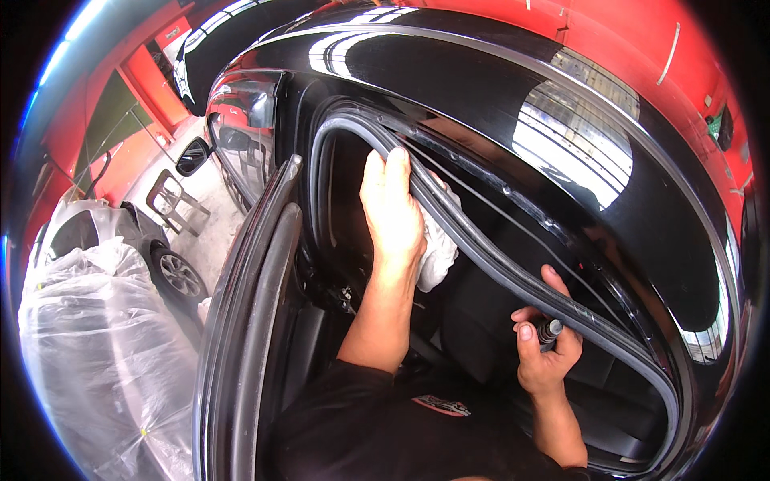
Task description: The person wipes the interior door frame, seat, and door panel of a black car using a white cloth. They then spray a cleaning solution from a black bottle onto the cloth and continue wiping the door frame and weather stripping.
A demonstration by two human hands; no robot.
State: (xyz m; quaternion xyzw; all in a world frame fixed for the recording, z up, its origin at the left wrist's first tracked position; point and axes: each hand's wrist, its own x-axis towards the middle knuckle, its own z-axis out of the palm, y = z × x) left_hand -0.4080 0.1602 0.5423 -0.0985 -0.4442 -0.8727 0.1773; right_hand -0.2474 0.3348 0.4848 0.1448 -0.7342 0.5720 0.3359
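Note:
A long black rubber door seal [491,263] curves around the door opening of a black car [449,72]. My left hand [393,212] is closed on its upper stretch, thumb and fingers pinching the strip. A crumpled white cloth [437,252] shows just behind that hand; whether I hold it is unclear. Lower down to the right, my right hand [549,353] wraps around a short black cylindrical tool [551,330] with a ridged round end. The tool's other end is hidden in the palm. One raised finger of this hand is beside the seal.
The open car door [249,321] stands close on my left. Beyond it are a dark plastic stool [175,200] and another car under clear plastic sheeting [104,361]. Dark seats [481,337] lie inside the opening. A red wall [626,32] rises behind the roof.

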